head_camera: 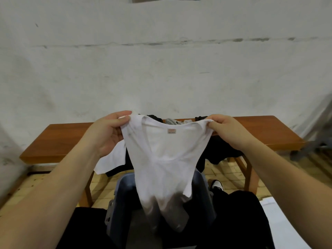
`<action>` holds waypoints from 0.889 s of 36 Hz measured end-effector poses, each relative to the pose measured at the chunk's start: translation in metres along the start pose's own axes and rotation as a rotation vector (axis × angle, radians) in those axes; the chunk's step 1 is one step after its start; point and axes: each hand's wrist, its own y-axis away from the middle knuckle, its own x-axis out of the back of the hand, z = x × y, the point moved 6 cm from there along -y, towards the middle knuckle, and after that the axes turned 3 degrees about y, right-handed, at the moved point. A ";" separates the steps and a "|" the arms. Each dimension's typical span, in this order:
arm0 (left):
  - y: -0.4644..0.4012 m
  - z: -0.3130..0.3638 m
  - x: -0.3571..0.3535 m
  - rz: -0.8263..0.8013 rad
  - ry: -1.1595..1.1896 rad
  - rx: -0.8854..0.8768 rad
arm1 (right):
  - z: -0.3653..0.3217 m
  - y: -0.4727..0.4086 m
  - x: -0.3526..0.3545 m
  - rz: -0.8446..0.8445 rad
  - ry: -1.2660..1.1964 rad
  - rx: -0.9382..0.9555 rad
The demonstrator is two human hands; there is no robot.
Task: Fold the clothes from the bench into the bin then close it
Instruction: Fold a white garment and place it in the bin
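- Both bare forearms reach forward from the lower corners, wrists raised, hands level with each other in front of the bench (269,130).
- The left hand (107,130) has its thumb on top and fingers curled beneath, its grip pinched on the left shoulder of a white T-shirt (165,159).
- The right hand (226,130) mirrors it, thumb and curled fingers clamped on the shirt's right shoulder.
- The shirt hangs stretched between the two grips, neckline uppermost and sagging in a curve, a small tag showing inside the collar.
- Its body drops straight down from the hands, narrowing as it goes; the lower end falls into the open grey bin (203,191) standing on the floor between the person's black-trousered knees.
- One short sleeve juts out sideways below the left hand.
- Behind the held shirt, a heap of black clothes (219,150) lies on the wooden bench and spills over its near edge; grey garments (172,121) peek over the neckline.
- A black-and-white shoe (216,185) rests on the tiled floor just right of the bin.
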 end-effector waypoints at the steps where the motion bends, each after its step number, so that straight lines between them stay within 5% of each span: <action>1: 0.000 0.000 -0.001 -0.007 -0.037 -0.003 | -0.001 0.000 0.002 0.002 0.038 0.007; 9: -0.005 -0.019 0.007 -0.028 -0.640 0.204 | -0.010 0.002 -0.006 -0.036 0.188 0.042; 16: -0.009 -0.017 0.010 0.156 -0.943 -0.015 | -0.016 0.008 -0.018 -0.170 0.117 0.035; 28: -0.006 0.019 -0.001 0.167 -0.532 -0.360 | -0.034 -0.014 0.008 -0.019 0.511 0.260; 32: -0.004 0.039 -0.009 0.140 -0.472 -0.405 | -0.054 -0.017 0.023 0.082 0.306 0.276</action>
